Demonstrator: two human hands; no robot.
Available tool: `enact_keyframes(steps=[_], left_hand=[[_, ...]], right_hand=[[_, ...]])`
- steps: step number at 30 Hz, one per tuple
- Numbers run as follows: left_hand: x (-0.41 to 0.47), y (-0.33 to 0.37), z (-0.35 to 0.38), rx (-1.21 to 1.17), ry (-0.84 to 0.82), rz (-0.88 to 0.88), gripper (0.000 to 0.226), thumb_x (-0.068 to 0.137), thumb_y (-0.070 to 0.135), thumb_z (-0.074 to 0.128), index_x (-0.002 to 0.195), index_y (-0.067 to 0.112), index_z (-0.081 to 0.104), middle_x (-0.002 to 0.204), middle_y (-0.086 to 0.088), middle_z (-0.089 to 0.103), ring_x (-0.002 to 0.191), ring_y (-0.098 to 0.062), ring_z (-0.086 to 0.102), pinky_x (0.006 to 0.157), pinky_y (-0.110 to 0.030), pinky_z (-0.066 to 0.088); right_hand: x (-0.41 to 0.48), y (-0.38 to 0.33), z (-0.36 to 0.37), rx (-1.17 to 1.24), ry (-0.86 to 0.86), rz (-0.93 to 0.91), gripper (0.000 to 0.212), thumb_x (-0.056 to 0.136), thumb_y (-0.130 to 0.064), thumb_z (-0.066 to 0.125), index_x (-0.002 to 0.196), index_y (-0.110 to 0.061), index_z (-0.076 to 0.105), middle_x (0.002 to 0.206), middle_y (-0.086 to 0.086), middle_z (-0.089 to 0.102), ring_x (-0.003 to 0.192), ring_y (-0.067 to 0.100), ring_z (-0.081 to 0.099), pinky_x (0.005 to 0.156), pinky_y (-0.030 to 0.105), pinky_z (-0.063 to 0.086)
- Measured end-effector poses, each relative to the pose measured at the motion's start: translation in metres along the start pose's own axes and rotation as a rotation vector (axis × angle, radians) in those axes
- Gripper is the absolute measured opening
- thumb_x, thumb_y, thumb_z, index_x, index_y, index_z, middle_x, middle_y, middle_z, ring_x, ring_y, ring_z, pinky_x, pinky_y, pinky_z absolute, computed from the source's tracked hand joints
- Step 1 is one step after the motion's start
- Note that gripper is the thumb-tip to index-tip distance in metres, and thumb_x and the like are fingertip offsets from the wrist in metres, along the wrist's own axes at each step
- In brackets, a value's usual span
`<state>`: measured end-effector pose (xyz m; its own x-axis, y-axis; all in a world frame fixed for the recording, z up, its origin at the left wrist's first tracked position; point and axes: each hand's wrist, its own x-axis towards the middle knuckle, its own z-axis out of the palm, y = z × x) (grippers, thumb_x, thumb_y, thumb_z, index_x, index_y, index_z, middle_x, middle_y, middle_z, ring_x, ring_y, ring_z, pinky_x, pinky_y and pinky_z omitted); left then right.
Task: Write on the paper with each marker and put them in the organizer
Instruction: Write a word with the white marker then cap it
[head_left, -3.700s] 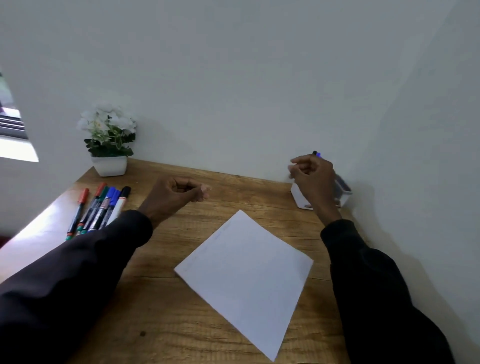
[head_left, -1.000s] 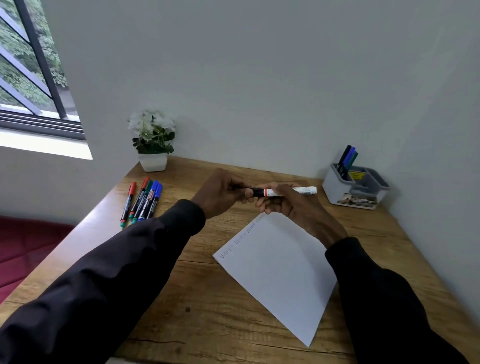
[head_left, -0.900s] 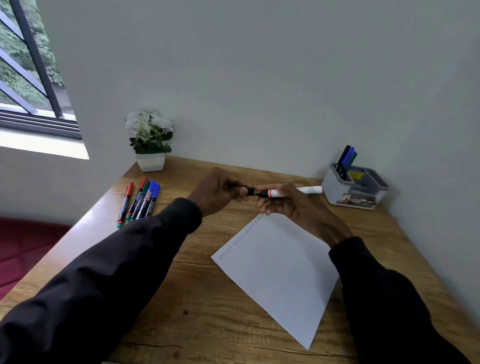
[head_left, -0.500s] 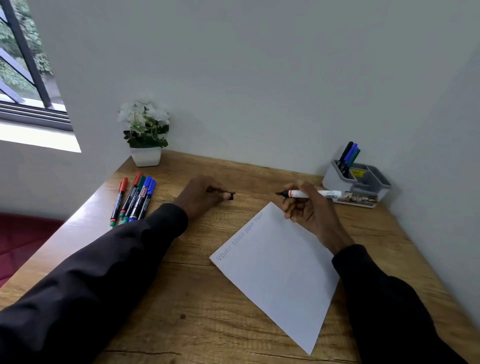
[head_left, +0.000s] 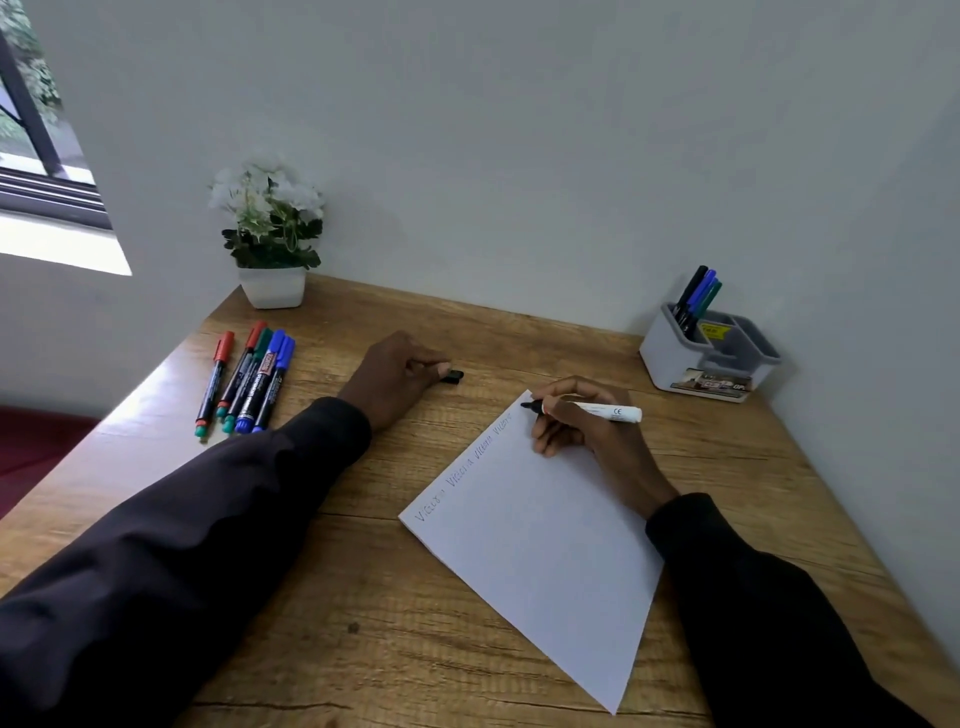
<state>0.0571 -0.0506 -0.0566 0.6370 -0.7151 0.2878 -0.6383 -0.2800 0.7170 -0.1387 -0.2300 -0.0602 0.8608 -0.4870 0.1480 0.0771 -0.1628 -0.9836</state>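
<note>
A long, dark left sleeve (head_left: 208, 519) and a matching right sleeve (head_left: 753, 597) are being worn, each creased in soft folds and ending at the wrist; the left hand (head_left: 395, 374) and right hand (head_left: 587, 431) are being left bare.

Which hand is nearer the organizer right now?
Right. The right hand, gripping the white marker at the top corner of the paper, lies left of and in front of the organizer. The left hand, holding the black cap, rests farther left across the desk.
</note>
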Motion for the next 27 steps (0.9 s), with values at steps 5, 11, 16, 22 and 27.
enact_keyframes(steps=[5,11,16,22,27], left_hand=[[-0.003,-0.003,-0.003,-0.092,0.064,-0.002,0.024,0.089,0.025,0.069,0.110,0.016,0.073,0.099,-0.001,0.066,0.089,-0.013,0.060,0.070,-0.022,0.049],[-0.013,0.007,0.004,-0.198,-0.316,0.166,0.025,0.081,0.019,0.078,0.106,0.023,0.076,0.098,0.004,0.072,0.092,-0.011,0.065,0.078,-0.025,0.057],[-0.013,0.007,0.006,-0.177,-0.423,0.145,0.033,0.079,0.020,0.080,0.111,0.025,0.074,0.108,0.007,0.066,0.094,-0.004,0.061,0.079,-0.019,0.054],[-0.015,0.011,0.004,-0.101,-0.435,0.108,0.028,0.081,0.024,0.078,0.105,0.036,0.070,0.117,0.006,0.061,0.116,-0.012,0.054,0.082,-0.007,0.048],[-0.016,0.016,0.002,-0.061,-0.420,0.113,0.031,0.083,0.025,0.076,0.091,0.047,0.056,0.130,0.001,0.056,0.111,-0.006,0.049,0.073,0.009,0.035]], right_hand=[[-0.004,-0.002,0.009,-0.006,-0.036,-0.015,0.010,0.100,0.001,0.062,0.100,0.004,0.071,0.081,0.032,0.070,0.066,0.038,0.069,0.064,0.039,0.056],[-0.010,-0.001,0.020,-0.040,-0.056,-0.065,0.013,0.094,-0.004,0.067,0.101,0.006,0.071,0.077,0.028,0.071,0.062,0.038,0.068,0.060,0.039,0.057],[-0.010,0.002,0.020,-0.090,-0.041,-0.101,0.008,0.095,-0.002,0.069,0.100,0.003,0.072,0.072,0.025,0.069,0.056,0.034,0.064,0.054,0.037,0.053],[-0.004,0.003,0.022,-0.181,-0.007,-0.078,0.003,0.096,0.001,0.068,0.093,0.002,0.070,0.065,0.020,0.069,0.046,0.027,0.058,0.042,0.028,0.045],[0.002,0.003,0.023,-0.234,-0.065,-0.074,0.006,0.094,0.003,0.068,0.091,-0.002,0.067,0.068,0.019,0.071,0.050,0.031,0.062,0.045,0.031,0.048]])
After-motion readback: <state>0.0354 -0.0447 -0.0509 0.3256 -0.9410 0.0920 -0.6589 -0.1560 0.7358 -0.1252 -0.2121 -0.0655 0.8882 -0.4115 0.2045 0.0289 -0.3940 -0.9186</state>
